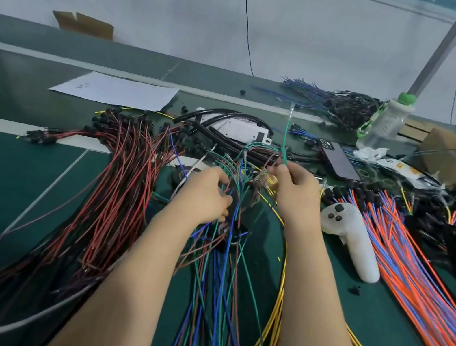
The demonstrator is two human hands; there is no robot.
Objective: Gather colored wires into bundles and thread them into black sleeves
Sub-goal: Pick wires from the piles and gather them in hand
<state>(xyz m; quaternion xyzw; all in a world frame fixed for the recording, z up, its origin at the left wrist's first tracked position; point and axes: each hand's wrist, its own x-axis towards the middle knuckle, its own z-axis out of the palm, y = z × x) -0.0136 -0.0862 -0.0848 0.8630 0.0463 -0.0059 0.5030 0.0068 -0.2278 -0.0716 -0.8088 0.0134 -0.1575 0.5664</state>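
A loose bundle of green, blue and brown wires (pixel 217 277) fans across the green tabletop (pixel 21 182), its upper ends gathered and lifted. One green wire (pixel 285 140) stands upright above the rest. Black sleeves (pixel 227 137) lie curved just behind the bundle.

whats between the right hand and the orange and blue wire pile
In the head view, a white handheld controller lies on the green mat between the right hand and the orange and blue wire pile, along with a few yellow wires.
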